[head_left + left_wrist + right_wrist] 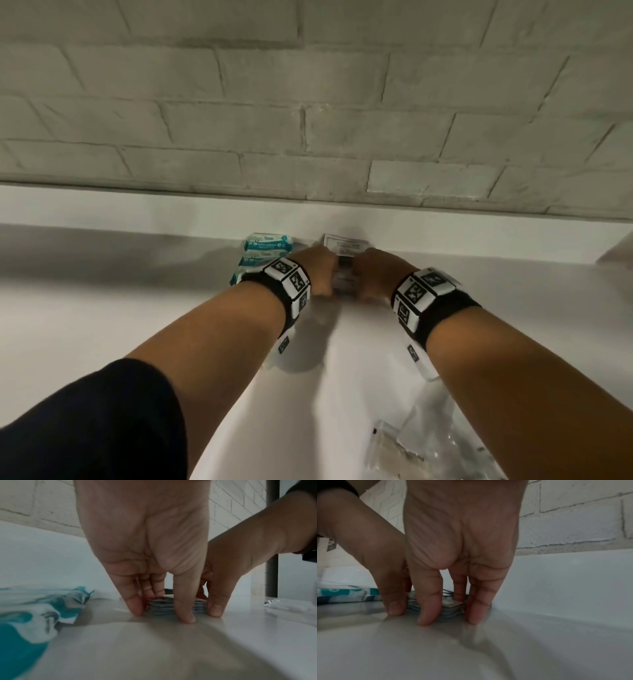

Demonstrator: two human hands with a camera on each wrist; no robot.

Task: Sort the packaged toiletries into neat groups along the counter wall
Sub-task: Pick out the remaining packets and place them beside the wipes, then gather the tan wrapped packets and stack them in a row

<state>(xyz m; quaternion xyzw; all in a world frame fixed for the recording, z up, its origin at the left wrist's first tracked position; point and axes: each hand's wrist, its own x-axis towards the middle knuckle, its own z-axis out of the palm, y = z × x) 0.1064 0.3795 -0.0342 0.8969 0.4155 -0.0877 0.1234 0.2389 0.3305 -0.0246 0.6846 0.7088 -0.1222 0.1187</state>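
Note:
A low stack of flat grey sachets (161, 606) lies on the white counter (342, 377) close to the wall. My left hand (162, 615) stands at its left side and my right hand (450, 619) at its right, fingers straight and pointing down, tips on the counter and pressed against the stack's edges (452, 610). In the head view both hands (325, 277) (363, 277) hide most of the stack (344, 281). A white printed packet (346, 242) lies just behind it. Teal and white wipe packs (269, 243) sit in a row to the left.
A white upstand (137, 212) and a grey brick wall (308, 102) close off the back. Clear plastic packets (411, 445) lie near me on the right. A dark upright post (272, 534) stands at the far right. The teal packs (34, 608) lie close beside my left hand.

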